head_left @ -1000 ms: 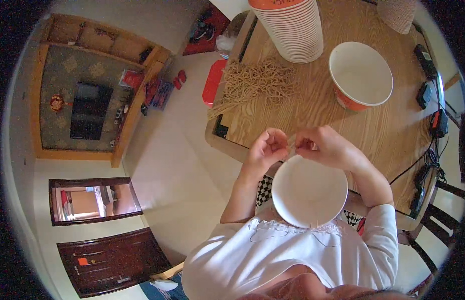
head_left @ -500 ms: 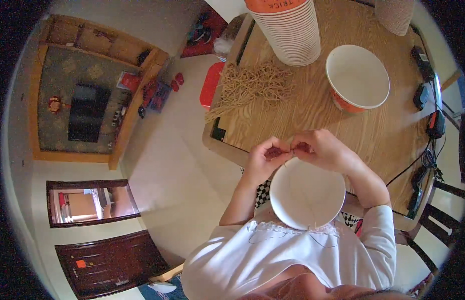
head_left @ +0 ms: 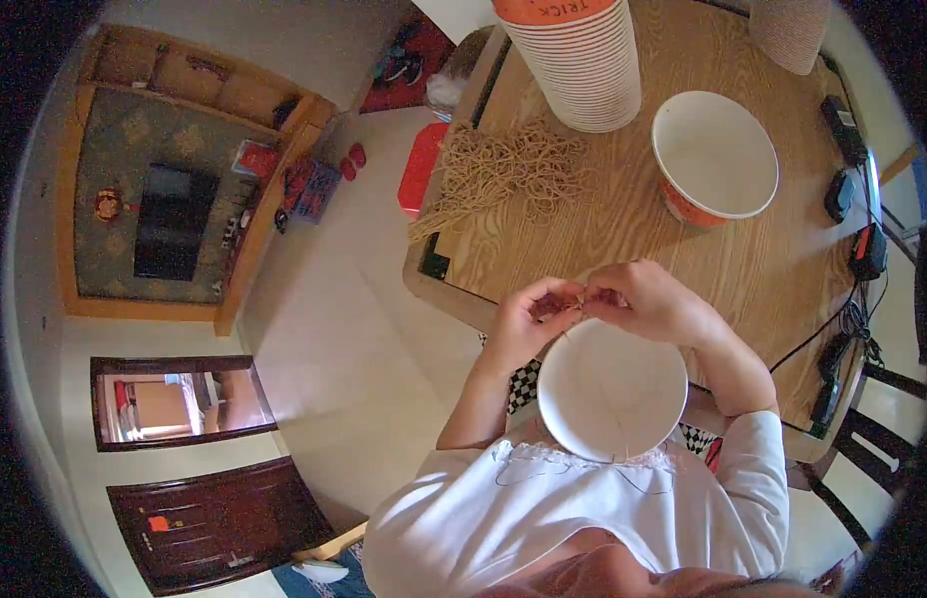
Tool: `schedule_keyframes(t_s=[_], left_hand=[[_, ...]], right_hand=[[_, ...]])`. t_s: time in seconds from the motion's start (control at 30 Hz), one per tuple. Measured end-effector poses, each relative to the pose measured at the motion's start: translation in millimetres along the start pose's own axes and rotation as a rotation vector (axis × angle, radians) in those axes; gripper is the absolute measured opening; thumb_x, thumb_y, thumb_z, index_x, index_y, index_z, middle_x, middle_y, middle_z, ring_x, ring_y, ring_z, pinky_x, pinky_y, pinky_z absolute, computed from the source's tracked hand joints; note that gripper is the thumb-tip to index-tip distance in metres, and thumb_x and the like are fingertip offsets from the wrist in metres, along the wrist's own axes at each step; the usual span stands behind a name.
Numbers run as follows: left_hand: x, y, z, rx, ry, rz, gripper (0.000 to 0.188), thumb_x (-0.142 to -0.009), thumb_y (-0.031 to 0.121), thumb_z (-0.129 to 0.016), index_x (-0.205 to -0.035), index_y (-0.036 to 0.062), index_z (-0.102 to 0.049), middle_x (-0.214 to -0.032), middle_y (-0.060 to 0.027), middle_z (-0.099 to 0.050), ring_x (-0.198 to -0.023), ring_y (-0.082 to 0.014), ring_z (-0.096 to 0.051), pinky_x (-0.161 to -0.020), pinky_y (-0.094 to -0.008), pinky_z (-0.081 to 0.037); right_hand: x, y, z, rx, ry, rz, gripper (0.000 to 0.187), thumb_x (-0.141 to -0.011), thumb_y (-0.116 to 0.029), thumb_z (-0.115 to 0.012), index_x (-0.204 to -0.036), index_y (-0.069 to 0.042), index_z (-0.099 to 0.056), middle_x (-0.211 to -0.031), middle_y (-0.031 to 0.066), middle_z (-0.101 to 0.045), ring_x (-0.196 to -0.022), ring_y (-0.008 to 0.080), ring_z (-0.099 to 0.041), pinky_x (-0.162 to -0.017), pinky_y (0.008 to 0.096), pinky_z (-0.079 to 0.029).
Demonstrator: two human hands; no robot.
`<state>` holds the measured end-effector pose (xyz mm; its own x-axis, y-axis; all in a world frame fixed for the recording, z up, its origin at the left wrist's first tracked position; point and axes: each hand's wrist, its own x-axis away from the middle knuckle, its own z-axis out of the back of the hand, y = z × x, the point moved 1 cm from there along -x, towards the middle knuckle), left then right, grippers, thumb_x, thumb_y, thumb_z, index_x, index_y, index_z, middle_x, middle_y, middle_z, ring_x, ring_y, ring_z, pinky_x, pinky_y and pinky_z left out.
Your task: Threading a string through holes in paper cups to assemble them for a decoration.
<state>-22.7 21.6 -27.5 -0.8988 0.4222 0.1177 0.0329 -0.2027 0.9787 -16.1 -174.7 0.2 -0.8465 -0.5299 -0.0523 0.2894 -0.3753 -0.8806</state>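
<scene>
A white paper bucket (head_left: 613, 384) rests against my front at the table edge, its round mouth facing up. A thin tan cord (head_left: 623, 411) runs across the inside of it to the near rim. At the far rim, my left hand (head_left: 526, 321) and my right hand (head_left: 648, 301) meet, fingertips pinched together on a short cord end; the tips partly hide it. Beyond them, a tangled heap of tan cords (head_left: 513, 169) lies along the table's left edge. Another paper bucket (head_left: 718, 154), white inside and orange outside, stands upright at the right.
A tall stack of nested orange and white buckets (head_left: 578, 75) stands at the back of the wooden table (head_left: 623, 229), with another stack (head_left: 787, 35) at the far right. Black power adapters and cables (head_left: 855, 309) line the right edge. A red stool (head_left: 422, 169) stands left of the table.
My fingertips have shifted slightly while pinching the cord at the far rim. Otherwise the hands and buckets stay nearly in place.
</scene>
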Motion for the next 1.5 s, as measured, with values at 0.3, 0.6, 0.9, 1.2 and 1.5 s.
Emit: schedule_keyframes(t_s=[0.3, 0.6, 0.9, 1.2, 1.5], left_hand=[[0, 3, -2, -0.088, 0.032, -0.022, 0.013, -0.079, 0.005, -0.067, -0.089, 0.0005, -0.061, -0.084, -0.0028, -0.064, -0.078, -0.0080, -0.061, -0.069, -0.0238, -0.051], [2, -4, 3, -0.035, 0.006, 0.009, 0.011, -0.078, 0.004, -0.066, -0.087, 0.0008, -0.061, -0.082, -0.0008, -0.062, -0.074, -0.0056, -0.058, -0.066, -0.0210, -0.049], [2, -6, 8, 0.204, -0.022, 0.120, 0.014, -0.080, 0.005, -0.066, -0.092, -0.0001, -0.061, -0.086, -0.0017, -0.063, -0.078, -0.0069, -0.059, -0.071, -0.0211, -0.049], [-2, -5, 8, 0.166, -0.013, 0.098, 0.015, -0.081, 0.005, -0.066, -0.094, 0.0009, -0.060, -0.088, -0.0019, -0.063, -0.081, -0.0081, -0.059, -0.073, -0.0220, -0.049], [-1, -3, 7, 0.172, -0.019, 0.031, 0.020, -0.079, 0.000, -0.065, -0.096, 0.0016, -0.056, -0.092, -0.0015, -0.060, -0.086, -0.0084, -0.058, -0.077, -0.0226, -0.049]], right_hand=[[-1, 6, -2, 0.061, -0.022, -0.032, 0.015, -0.078, -0.016, -0.062, -0.085, -0.003, -0.062, -0.072, 0.0128, -0.060, -0.065, 0.0310, -0.059, -0.057, 0.0370, -0.046], [0, 4, -1, 0.073, -0.072, -0.055, 0.014, -0.076, -0.015, -0.061, -0.081, -0.002, -0.060, -0.072, 0.0137, -0.059, -0.066, 0.0318, -0.059, -0.057, 0.0389, -0.045], [-1, 2, -4, -0.047, -0.008, -0.033, 0.020, -0.076, -0.019, -0.066, -0.085, -0.003, -0.059, -0.073, 0.0130, -0.061, -0.067, 0.0276, -0.062, -0.057, 0.0368, -0.047], [-2, 1, -4, -0.014, 0.019, -0.039, 0.016, -0.077, -0.014, -0.065, -0.085, -0.002, -0.058, -0.071, 0.0129, -0.063, -0.065, 0.0262, -0.063, -0.057, 0.0362, -0.048], [-1, 3, -5, 0.016, 0.035, -0.012, 0.012, -0.077, -0.012, -0.062, -0.083, -0.002, -0.060, -0.072, 0.0136, -0.062, -0.066, 0.0295, -0.062, -0.058, 0.0374, -0.047]])
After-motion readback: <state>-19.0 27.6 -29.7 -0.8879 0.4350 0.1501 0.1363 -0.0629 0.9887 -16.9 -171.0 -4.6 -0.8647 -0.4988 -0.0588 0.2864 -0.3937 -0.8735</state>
